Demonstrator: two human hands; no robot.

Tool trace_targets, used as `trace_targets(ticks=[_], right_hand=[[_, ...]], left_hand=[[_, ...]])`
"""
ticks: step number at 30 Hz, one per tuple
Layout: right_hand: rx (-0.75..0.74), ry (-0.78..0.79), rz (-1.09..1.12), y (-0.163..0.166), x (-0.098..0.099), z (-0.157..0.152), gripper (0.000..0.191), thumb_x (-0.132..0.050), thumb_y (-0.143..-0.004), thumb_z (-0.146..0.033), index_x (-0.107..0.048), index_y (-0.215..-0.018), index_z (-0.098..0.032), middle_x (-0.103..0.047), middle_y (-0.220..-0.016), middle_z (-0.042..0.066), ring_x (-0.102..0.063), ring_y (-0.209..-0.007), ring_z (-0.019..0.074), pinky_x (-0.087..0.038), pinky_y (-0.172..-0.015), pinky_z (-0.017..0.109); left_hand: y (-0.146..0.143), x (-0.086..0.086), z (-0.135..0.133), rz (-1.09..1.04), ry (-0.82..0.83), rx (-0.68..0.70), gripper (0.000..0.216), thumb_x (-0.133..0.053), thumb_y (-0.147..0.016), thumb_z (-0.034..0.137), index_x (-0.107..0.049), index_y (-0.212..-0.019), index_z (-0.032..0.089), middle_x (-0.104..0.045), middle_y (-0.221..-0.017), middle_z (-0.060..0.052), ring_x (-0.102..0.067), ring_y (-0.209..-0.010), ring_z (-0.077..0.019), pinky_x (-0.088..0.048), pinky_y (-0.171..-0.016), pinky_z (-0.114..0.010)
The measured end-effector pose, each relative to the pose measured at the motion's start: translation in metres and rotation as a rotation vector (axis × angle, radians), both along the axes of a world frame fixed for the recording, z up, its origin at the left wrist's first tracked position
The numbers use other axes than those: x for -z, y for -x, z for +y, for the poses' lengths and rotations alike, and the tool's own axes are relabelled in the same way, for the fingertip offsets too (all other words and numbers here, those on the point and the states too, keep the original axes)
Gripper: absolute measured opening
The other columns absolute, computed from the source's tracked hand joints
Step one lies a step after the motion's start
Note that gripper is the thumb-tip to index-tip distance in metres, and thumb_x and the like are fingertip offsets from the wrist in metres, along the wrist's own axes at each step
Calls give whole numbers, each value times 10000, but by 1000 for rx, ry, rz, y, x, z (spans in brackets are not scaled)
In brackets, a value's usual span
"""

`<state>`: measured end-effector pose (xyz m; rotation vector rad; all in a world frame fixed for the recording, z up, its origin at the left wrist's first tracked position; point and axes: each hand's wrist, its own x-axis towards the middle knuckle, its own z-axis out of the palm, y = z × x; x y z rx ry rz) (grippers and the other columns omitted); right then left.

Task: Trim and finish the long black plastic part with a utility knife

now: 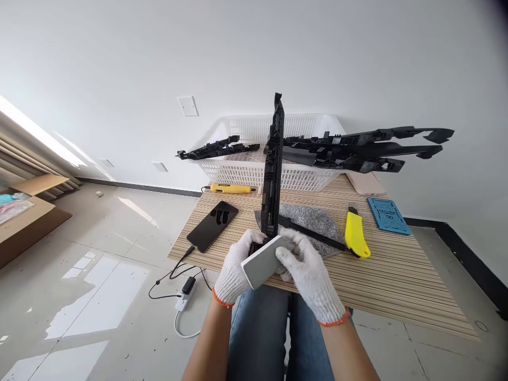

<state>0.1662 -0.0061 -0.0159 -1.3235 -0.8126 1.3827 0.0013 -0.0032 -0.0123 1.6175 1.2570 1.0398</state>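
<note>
Striped table [397, 275] carries basket [238, 172], phone [212, 225], knife [355, 235], grey cloth [313, 217].

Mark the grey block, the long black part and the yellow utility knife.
grey block [262, 263]: head view, middle of its flat face
long black part [273, 169]: head view, halfway up its upright length
yellow utility knife [356, 235]: head view, middle of its yellow handle

Our left hand [237, 267] and right hand [307, 272]: gloved in white knit, orange trim at 2 cuffs. We wear blue jeans [257, 333]; forearms unsleeved.
</note>
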Motion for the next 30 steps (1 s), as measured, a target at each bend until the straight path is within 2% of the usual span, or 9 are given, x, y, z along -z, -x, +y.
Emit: trace_targets(ticks=[3,6,8,12,16,20,24,25,30], right_hand=[[142,-29,-15,1,2,-2,639,-801,-736,-570,-635,-1247,-225,-717,-947,29,-654,-654,162,-540,-490,268],[-4,-117,-128,2,4,-5,545,-813,-758,-517,-683,-1216,-252,-724,-1153,58,-698,-955,225,-607,-730,329],[-41,-115,-160,2,5,-6,553,-816,-761,-497,-683,-1243,-261,-716,-1195,66,-687,-1034,248,-607,-781,351],[212,-18,-107,3,3,-7,613,-756,-792,-554,-629,-1312,-255,-719,-1142,79,-695,-905,246,-585,-610,334],[-9,-77,-125,6,0,-8,518,-819,-739,-464,-699,-1203,-266,-730,-1108,55,-689,-894,226,-572,-613,299],[185,29,-22,7,-4,-8,629,-774,-766,-533,-623,-1302,-241,-685,-881,-2,-584,-548,131,-483,-420,253],[-69,13,-30,7,-5,-7,544,-813,-736,-484,-680,-1194,-222,-704,-907,16,-610,-589,131,-506,-441,240],[-56,16,-1,7,-5,-6,542,-814,-729,-478,-676,-1182,-215,-695,-859,6,-594,-566,124,-488,-427,229],[414,-9,123,7,-1,6,605,-784,-759,-498,-596,-1247,-193,-660,-794,-17,-521,-505,84,-413,-405,189]], left_hand=[[1,1,0,79,57,-46,257,-655,-666,140,-550,-884,227,-658,-817,28,-583,-725,-151,-458,-678,-260],[1,2,0,1,47,-12,138,-633,-776,230,-563,-896,227,-683,-906,-2,-626,-860,-183,-491,-779,-290],[1,1,0,-19,33,5,148,-637,-791,249,-567,-920,228,-691,-963,-10,-638,-916,-195,-493,-821,-305],[1,0,0,97,57,-38,264,-666,-690,140,-555,-911,233,-681,-898,20,-612,-792,-169,-465,-715,-276],[2,1,-1,-14,12,22,152,-659,-809,245,-571,-930,223,-705,-1004,-21,-645,-915,-189,-495,-817,-294],[4,3,0,83,44,-29,258,-675,-707,163,-555,-926,227,-698,-941,6,-630,-838,-173,-478,-759,-278],[6,5,2,6,-27,30,143,-629,-807,244,-560,-930,226,-688,-1008,-16,-634,-935,-185,-487,-850,-300],[6,6,2,6,-27,23,151,-627,-792,226,-553,-924,228,-683,-999,-11,-632,-927,-181,-488,-848,-297],[2,8,1,58,44,-72,344,-567,-599,72,-514,-895,239,-669,-973,25,-606,-844,-153,-473,-746,-272]])
